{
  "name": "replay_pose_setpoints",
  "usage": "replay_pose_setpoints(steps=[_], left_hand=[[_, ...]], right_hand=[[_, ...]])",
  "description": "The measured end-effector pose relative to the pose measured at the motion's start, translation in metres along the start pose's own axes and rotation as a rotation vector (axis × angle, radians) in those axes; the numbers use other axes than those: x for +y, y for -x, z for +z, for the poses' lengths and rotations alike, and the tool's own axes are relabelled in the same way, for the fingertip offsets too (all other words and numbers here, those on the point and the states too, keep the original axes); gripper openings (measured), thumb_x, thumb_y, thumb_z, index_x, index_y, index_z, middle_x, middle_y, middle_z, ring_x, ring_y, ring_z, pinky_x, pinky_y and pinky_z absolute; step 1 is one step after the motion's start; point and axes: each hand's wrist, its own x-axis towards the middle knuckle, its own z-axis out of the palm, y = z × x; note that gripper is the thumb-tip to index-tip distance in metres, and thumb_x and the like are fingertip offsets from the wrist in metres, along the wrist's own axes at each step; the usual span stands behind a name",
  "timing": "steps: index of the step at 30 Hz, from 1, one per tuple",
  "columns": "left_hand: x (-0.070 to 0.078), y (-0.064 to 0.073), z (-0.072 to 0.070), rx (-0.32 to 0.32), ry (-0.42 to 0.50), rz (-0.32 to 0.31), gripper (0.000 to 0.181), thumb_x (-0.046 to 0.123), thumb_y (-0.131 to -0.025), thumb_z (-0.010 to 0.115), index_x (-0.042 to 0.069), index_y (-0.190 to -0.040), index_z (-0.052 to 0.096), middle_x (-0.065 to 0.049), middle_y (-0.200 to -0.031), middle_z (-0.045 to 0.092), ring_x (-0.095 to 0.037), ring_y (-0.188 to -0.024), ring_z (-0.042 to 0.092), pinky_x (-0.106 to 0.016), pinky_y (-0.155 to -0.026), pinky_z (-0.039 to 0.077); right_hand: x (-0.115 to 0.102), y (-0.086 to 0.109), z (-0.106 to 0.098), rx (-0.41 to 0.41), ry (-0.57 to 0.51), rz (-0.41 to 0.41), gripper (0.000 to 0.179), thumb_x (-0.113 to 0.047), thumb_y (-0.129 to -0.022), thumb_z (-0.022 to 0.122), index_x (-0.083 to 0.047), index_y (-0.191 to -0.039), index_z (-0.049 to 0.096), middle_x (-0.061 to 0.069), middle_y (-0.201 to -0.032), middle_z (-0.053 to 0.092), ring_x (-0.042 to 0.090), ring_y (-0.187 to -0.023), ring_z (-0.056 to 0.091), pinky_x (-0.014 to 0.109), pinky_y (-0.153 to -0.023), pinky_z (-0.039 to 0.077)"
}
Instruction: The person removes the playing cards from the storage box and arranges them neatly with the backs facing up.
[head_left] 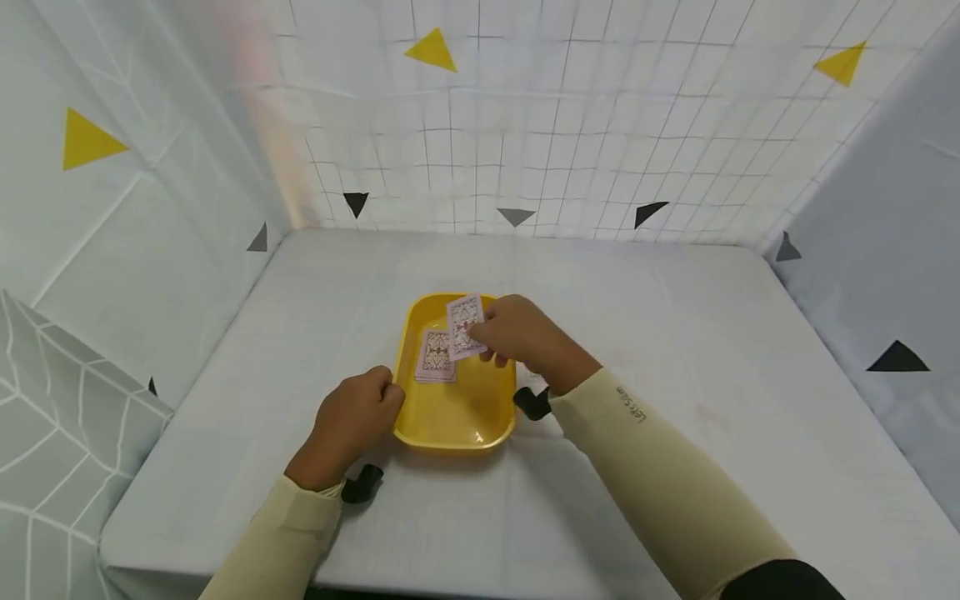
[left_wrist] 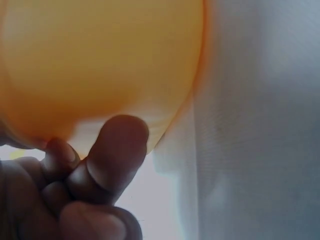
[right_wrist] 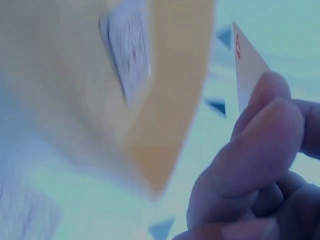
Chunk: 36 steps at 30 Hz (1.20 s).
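A white-covered table (head_left: 652,333) stood before a pale, grid-lined wall (head_left: 622,108) dotted with yellow, black and grey triangles (head_left: 433,52). On it sat a yellow tray (head_left: 457,429), a stack of patterned cards (head_left: 433,358) lying towards its left side. The left hand (head_left: 356,417) gripped the tray's left rim; the right hand (head_left: 525,333) pinched a single card (head_left: 462,317) (its face showed a red A) above the tray, near the stack.
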Motion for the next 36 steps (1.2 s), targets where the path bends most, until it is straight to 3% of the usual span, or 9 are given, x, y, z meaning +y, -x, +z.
replay_pose_setpoints(steps=[8,17,23,31,36], left_hand=[[0.002,0.001,-0.002,-0.017,0.0,-0.011,0.025,0.022,-0.101,0.045,0.01,-0.083,0.056,-0.005,-0.067,0.053,-0.02,-0.056,0.048,-0.032,-0.053,0.035],[0.003,0.0,-0.003,-0.03,0.004,-0.013,0.025,0.022,-0.101,0.044,0.01,-0.082,0.055,-0.005,-0.067,0.051,-0.021,-0.057,0.048,-0.032,-0.054,0.035],[0.003,-0.001,-0.004,-0.033,0.0,-0.014,0.025,0.022,-0.102,0.044,0.01,-0.083,0.055,-0.005,-0.067,0.051,-0.021,-0.057,0.047,-0.032,-0.053,0.035],[0.003,-0.001,-0.003,-0.038,0.005,-0.015,0.025,0.022,-0.101,0.044,0.01,-0.082,0.054,-0.005,-0.066,0.05,-0.02,-0.056,0.046,-0.031,-0.053,0.033],[0.003,0.0,-0.004,-0.038,0.006,-0.019,0.025,0.022,-0.102,0.044,0.01,-0.083,0.054,-0.005,-0.067,0.05,-0.02,-0.057,0.047,-0.032,-0.053,0.034]], right_hand=[[0.08,0.014,-0.06,0.049,0.0,0.139,0.04,-0.046,-0.104,0.061,-0.007,-0.098,0.069,0.012,-0.094,0.072,0.022,-0.072,0.057,0.033,-0.059,0.037],[0.151,0.017,-0.071,0.012,-0.044,0.218,0.039,-0.043,-0.103,0.065,-0.009,-0.084,0.065,0.004,-0.079,0.066,0.021,-0.073,0.057,0.032,-0.061,0.038],[0.169,0.008,-0.067,0.017,-0.011,0.245,0.037,-0.038,-0.102,0.068,-0.008,-0.08,0.067,0.003,-0.073,0.065,0.018,-0.069,0.055,0.032,-0.061,0.04],[0.174,0.0,-0.064,0.046,0.307,0.287,0.055,-0.05,-0.099,0.065,-0.012,-0.06,0.058,-0.001,-0.058,0.052,0.018,-0.063,0.05,0.035,-0.063,0.042],[0.172,0.001,-0.06,0.065,0.364,0.367,0.058,-0.059,-0.096,0.064,-0.014,-0.06,0.055,-0.002,-0.058,0.049,0.019,-0.065,0.052,0.039,-0.066,0.041]])
